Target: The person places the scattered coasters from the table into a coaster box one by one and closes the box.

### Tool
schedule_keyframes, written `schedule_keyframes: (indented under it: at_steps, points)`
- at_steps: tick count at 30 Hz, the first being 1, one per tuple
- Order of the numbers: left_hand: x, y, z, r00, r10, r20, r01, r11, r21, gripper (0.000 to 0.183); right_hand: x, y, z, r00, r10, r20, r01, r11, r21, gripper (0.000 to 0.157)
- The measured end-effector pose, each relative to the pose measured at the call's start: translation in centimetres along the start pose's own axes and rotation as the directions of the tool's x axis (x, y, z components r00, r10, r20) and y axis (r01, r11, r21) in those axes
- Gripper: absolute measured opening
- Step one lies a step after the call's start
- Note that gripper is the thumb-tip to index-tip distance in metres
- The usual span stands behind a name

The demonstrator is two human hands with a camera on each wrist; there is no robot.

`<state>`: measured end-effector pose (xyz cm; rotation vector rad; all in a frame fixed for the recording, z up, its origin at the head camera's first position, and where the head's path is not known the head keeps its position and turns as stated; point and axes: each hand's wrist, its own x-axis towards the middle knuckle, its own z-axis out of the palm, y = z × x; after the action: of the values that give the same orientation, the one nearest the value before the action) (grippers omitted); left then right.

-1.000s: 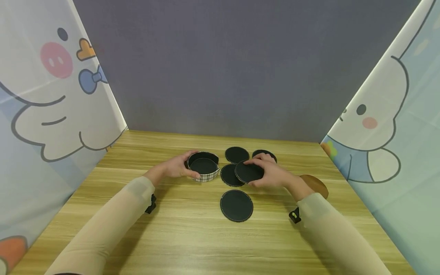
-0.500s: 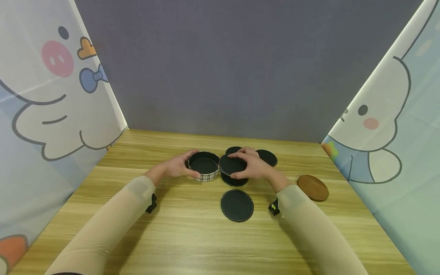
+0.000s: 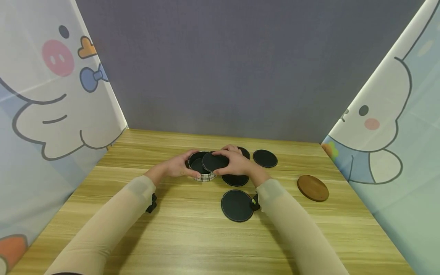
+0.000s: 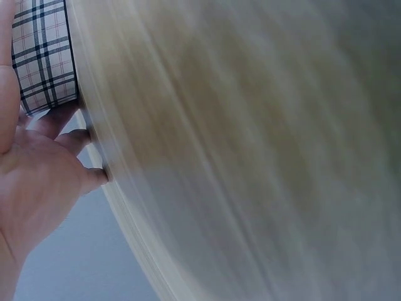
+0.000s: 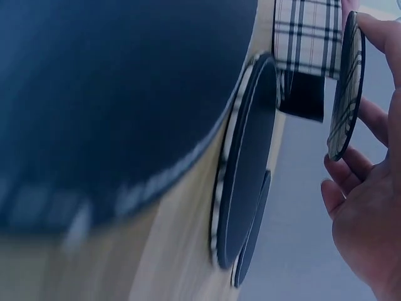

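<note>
My left hand (image 3: 176,166) grips a round coaster holder (image 3: 204,177) from its left side, thumb at the front and fingers round the back. The holder has a black inside and a white wall with black plaid; part of that wall (image 4: 45,53) shows in the left wrist view. My right hand (image 3: 239,163) pinches a round black coaster (image 3: 214,162) by its edge. This coaster overlaps the holder's right side in the head view, tilted over its opening. Seen from the right wrist, the coaster (image 5: 348,88) stands close to the holder, its plaid underside facing my palm.
On the table lie several more black coasters: one in front (image 3: 236,205), one under my right hand (image 3: 235,180), one at the back right (image 3: 265,158) and one partly hidden behind my fingers (image 3: 245,152). A brown wooden disc (image 3: 313,188) lies farther right.
My right hand has carried the coaster leftward from above the other coasters to over the holder. My left hand stays on the holder.
</note>
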<state>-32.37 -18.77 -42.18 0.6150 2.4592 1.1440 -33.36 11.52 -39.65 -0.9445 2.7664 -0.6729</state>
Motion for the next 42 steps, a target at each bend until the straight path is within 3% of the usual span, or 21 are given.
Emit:
schedule_keyframes:
  at_steps: [16, 30, 42]
  points:
    - [0.2, 0.0, 0.0, 0.999, 0.033, 0.022, -0.033, 0.999, -0.011, 0.113, 2.3, -1.8, 1.2, 0.999, -0.014, 0.040, 0.014, 1.000, 0.004, 0.078]
    - [-0.3, 0.2, -0.1, 0.999, 0.030, 0.036, -0.027, 0.997, -0.074, 0.113, 2.7, -2.1, 1.4, 0.997, -0.015, 0.070, 0.013, 0.999, 0.033, 0.078]
    - [-0.2, 0.2, -0.1, 0.999, 0.022, 0.025, -0.021, 0.999, -0.047, 0.114, 2.6, -2.0, 1.4, 0.996, -0.014, 0.083, 0.011, 0.999, 0.034, 0.078]
